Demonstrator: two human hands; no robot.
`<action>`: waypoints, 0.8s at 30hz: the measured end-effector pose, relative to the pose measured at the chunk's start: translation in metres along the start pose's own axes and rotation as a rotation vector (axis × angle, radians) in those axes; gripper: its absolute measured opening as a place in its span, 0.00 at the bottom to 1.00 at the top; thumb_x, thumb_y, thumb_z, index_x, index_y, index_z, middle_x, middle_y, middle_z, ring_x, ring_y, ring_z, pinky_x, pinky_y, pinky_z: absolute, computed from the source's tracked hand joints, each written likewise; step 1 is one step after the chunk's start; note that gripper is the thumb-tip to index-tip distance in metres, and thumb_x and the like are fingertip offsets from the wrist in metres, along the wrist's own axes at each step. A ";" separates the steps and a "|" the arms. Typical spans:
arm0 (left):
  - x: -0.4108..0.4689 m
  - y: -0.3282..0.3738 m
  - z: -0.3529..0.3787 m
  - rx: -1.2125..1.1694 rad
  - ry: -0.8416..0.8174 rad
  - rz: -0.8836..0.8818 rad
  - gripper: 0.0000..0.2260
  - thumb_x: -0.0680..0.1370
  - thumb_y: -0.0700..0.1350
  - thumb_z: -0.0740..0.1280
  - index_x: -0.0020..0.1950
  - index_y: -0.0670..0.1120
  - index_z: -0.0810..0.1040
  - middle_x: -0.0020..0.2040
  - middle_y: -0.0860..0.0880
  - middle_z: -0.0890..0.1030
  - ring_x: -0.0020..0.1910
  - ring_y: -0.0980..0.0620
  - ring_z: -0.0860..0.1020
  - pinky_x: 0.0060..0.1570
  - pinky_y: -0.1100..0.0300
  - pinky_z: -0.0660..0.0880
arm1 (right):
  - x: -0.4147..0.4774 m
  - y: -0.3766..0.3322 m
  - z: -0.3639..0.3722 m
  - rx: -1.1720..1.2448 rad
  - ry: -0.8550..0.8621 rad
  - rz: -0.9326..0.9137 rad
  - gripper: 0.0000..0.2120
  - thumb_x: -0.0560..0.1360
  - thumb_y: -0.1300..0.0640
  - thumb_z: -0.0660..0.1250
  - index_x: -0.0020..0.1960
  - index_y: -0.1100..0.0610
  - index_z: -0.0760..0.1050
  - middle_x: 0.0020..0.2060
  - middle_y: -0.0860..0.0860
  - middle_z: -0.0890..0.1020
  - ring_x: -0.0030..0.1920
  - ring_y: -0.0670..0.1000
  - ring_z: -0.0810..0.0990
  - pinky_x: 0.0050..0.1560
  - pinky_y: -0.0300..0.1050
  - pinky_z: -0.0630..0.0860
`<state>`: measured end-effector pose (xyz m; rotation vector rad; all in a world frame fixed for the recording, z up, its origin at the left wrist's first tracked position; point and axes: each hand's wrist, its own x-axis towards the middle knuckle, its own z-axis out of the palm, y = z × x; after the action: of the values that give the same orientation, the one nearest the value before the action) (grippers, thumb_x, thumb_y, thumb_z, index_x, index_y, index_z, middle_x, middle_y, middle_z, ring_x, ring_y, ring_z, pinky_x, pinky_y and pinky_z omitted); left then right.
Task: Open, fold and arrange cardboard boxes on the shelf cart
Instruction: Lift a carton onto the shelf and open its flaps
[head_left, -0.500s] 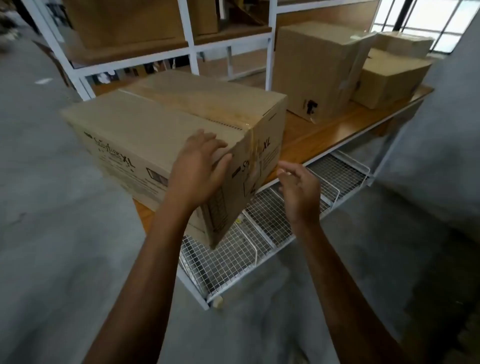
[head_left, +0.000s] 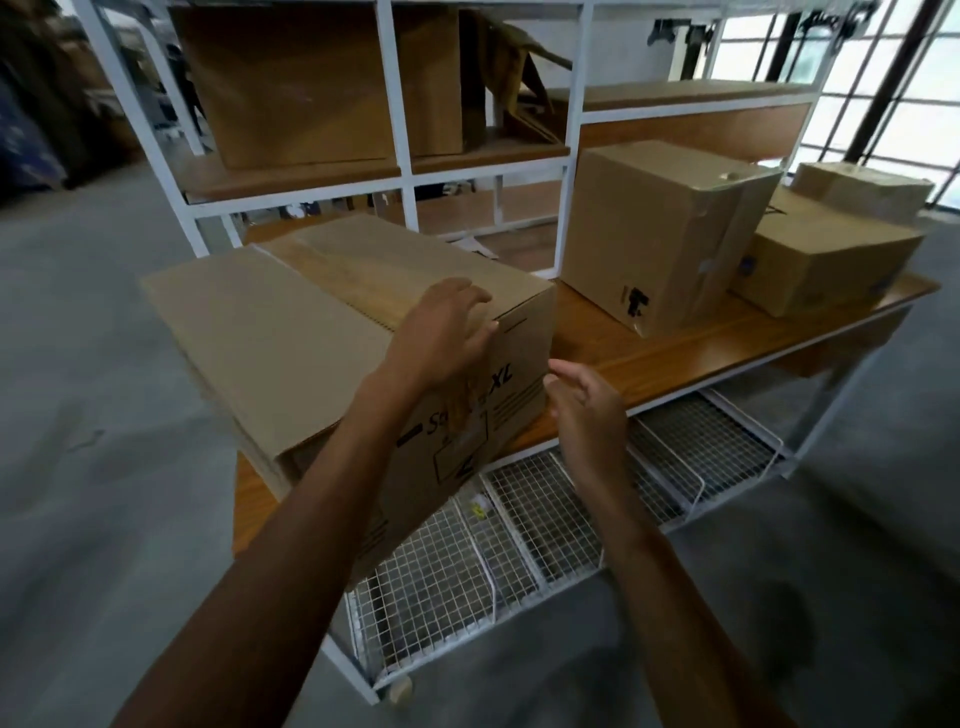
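The XL box (head_left: 291, 338) sat at the near left end of the cart's wooden shelf (head_left: 675, 358). Its long axis ran from far left to near right, and its printed end face was turned toward the person. A taped seam (head_left: 353, 280) ran along the top, following that axis. The left hand (head_left: 441, 338) was on the upper edge of the end face where the seam ended, fingers bent over the top and thumb on the printed face, gripping that edge. The right hand (head_left: 587, 410) hovered just right of the same face, not touching it, fingers loosely spread and holding nothing. The left hand was therefore the nearer one to the seam, and any opening pull would probably run away from the person along the box's length. An upright box (head_left: 660, 234) stood well apart to the right.
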<state>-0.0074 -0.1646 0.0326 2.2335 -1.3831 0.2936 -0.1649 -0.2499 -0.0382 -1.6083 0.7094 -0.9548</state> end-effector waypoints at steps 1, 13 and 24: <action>0.011 0.004 0.002 0.023 -0.023 0.011 0.19 0.80 0.51 0.65 0.69 0.45 0.75 0.72 0.43 0.71 0.72 0.45 0.67 0.70 0.51 0.64 | 0.008 0.003 -0.004 -0.001 -0.009 -0.006 0.13 0.79 0.56 0.65 0.62 0.54 0.79 0.51 0.46 0.82 0.48 0.41 0.80 0.44 0.37 0.77; 0.123 0.014 0.060 0.094 -0.130 -0.117 0.20 0.78 0.52 0.65 0.66 0.42 0.73 0.64 0.41 0.75 0.62 0.42 0.74 0.57 0.49 0.73 | 0.112 0.043 0.012 0.034 -0.083 0.055 0.19 0.78 0.56 0.66 0.68 0.53 0.73 0.59 0.47 0.79 0.56 0.43 0.78 0.55 0.43 0.76; 0.165 -0.003 0.123 0.270 -0.215 -0.246 0.27 0.79 0.64 0.54 0.73 0.50 0.67 0.75 0.37 0.61 0.74 0.36 0.58 0.68 0.36 0.58 | 0.207 0.121 0.038 -0.209 -0.370 0.214 0.15 0.78 0.65 0.61 0.62 0.54 0.74 0.49 0.47 0.79 0.49 0.50 0.79 0.43 0.41 0.74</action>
<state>0.0621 -0.3547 -0.0030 2.6964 -1.2113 0.1654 -0.0257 -0.4332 -0.1131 -1.7861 0.7198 -0.4221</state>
